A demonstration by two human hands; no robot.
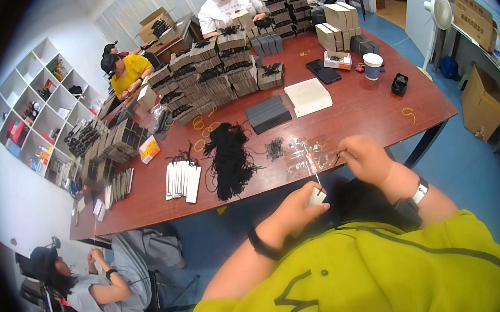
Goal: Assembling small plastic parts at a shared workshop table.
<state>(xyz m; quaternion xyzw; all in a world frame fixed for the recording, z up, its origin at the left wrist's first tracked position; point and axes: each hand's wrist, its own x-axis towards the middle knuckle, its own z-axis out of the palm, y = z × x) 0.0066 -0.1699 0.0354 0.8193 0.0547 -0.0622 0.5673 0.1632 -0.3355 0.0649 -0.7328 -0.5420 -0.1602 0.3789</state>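
1. Plainly, the left hand [295, 213] is gripping a small pale tag [317, 196] between thumb and fingers, held out before the wearer's body, just off the near edge of the counter [360, 99].
2. Its free end points away from the wearer, up and a little to the right; the grip covers the rest, so I can't be sure of its long axis. A short dark line crosses it.
3. The right hand [365, 157] hangs near it, over the counter's edge, thumb and fingers curled close; whether they pinch anything I can't tell.
4. As for writing, dark print marks the big carton [474, 19] by the wall, and a small orange-and-white box [149, 149] bears colouring but nothing I can make out. The tag shows me no legible mark.
5. Shiny clear plastic [299, 162] lies just beyond the hands, between them and the dark block [268, 116]. Left of it come black bits [274, 149], a heap of black cords [230, 161] and fanned white cards [183, 181].
6. Farther back, stacked bundles [211, 75] wall off much of the far side, partly hiding a person in white [231, 8]. A phone [323, 71] and a cup [373, 67] stand clear to the right.
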